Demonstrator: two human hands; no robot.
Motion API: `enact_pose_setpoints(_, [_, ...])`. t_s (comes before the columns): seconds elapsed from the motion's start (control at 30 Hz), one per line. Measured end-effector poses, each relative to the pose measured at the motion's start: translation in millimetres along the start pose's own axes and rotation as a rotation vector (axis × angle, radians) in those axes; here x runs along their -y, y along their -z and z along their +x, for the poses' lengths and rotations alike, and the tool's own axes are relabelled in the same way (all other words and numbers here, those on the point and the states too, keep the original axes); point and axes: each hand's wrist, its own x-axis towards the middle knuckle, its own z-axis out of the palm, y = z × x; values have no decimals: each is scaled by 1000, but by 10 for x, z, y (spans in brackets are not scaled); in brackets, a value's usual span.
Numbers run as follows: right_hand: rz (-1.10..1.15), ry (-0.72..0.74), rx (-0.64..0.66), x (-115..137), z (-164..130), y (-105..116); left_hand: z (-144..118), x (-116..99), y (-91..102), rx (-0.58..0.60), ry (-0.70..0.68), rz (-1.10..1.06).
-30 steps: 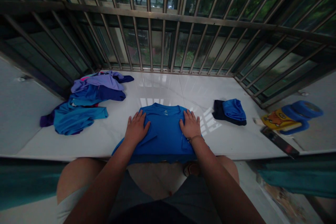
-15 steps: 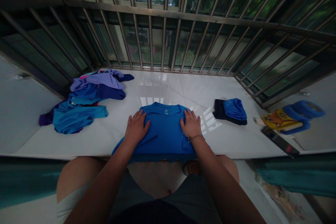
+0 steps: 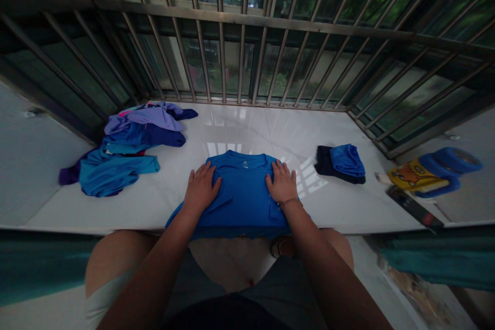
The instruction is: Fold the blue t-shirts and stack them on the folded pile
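A blue T-shirt (image 3: 247,191) lies spread on the white ledge, its neckline toward the window and its lower part hanging over the near edge. My left hand (image 3: 201,185) rests flat on its left shoulder, fingers stretched out. On the right shoulder lies my right hand (image 3: 282,181), also flat with the fingers apart; a thin bracelet is on that wrist. Neither hand grips the cloth. Parts of both sleeves are hidden under my hands and forearms.
A heap of crumpled purple and blue clothes (image 3: 127,149) lies at the left. To the right are folded dark and blue garments (image 3: 346,162), then a yellow-and-blue bottle (image 3: 421,171) and a black phone (image 3: 413,209). Metal window bars (image 3: 251,21) rise behind the ledge (image 3: 240,124).
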Motion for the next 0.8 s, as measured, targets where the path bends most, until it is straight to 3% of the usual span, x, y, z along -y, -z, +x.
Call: enact_pose_setpoints(0.8, [-6, 8, 5, 3, -7, 21, -3, -15, 19, 2, 4, -1])
